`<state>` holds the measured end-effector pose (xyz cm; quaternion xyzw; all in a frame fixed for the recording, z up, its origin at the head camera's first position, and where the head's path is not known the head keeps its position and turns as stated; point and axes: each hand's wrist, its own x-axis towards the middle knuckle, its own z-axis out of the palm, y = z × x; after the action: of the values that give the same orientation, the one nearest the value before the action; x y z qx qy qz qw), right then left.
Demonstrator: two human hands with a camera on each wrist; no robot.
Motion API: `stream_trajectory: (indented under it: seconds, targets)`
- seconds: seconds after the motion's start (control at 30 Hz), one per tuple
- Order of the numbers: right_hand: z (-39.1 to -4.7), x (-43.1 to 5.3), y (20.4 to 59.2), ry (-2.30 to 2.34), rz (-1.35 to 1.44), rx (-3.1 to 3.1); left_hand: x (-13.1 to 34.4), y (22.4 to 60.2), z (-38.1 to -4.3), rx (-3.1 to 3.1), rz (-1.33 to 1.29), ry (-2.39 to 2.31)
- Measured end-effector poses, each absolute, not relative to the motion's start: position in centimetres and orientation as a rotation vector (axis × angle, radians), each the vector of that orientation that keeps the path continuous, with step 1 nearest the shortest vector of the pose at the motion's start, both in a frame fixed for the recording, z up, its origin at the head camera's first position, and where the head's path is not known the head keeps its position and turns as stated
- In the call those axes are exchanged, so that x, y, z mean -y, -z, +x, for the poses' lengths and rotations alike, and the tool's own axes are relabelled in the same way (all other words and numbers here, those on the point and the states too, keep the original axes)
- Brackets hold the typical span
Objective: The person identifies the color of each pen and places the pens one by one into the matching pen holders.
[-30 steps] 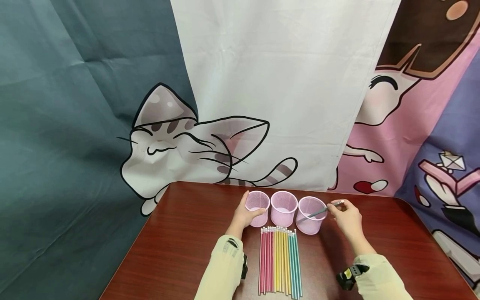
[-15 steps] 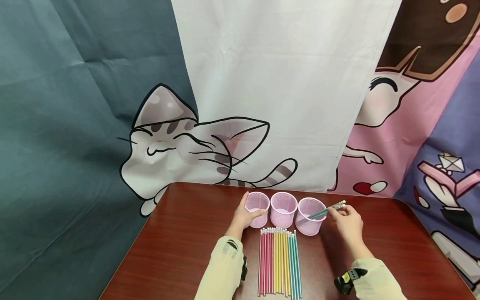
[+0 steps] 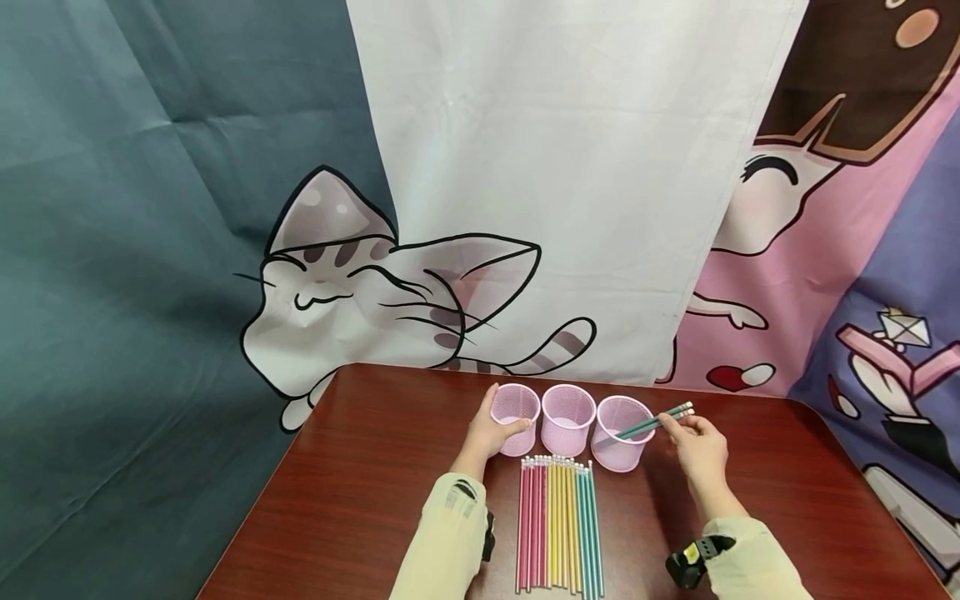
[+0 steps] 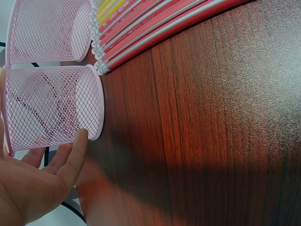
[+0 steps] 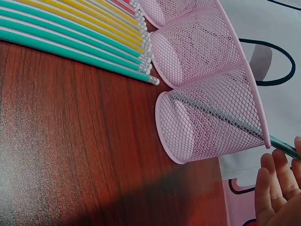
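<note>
Two green pencils (image 3: 639, 428) are leaning in the right mesh cup (image 3: 617, 457), erasers (image 3: 688, 406) poking past the rim. Probably handling light, stiff, slightly slick; grab near erasers. Right hand (image 3: 701, 454) is pinching them just below. Left hand (image 3: 489, 432) is gripping the left cup (image 3: 517, 446) on the tabletop (image 3: 375, 467).

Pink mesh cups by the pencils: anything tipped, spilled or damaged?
Nothing stands out. The three round pink mesh cups stand upright in a row; red, yellow and green pencils lie side by side, sorted by colour; two green pencils lean in the rightmost cup.
</note>
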<state>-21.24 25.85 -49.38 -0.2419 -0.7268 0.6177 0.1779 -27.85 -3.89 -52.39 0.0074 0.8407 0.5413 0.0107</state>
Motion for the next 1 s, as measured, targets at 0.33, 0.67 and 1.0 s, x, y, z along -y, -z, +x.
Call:
stream_trajectory:
  seconds: [0.33, 0.67, 1.0]
  targets:
    - [-21.20, -25.81, 49.54, -1.815, -0.672, 2.016, 3.78, 52.39, -27.79, -2.619, 0.016, -1.688]
    - [-21.40, -25.62, 49.71, -1.862, -0.678, 1.992, 3.79, 52.32, -27.73, -2.618, 0.028, -1.706]
    - [-21.45, -25.74, 49.92, -1.829, -0.699, 1.957, 3.86, 52.43, -27.86, -2.613, 0.015, -1.709]
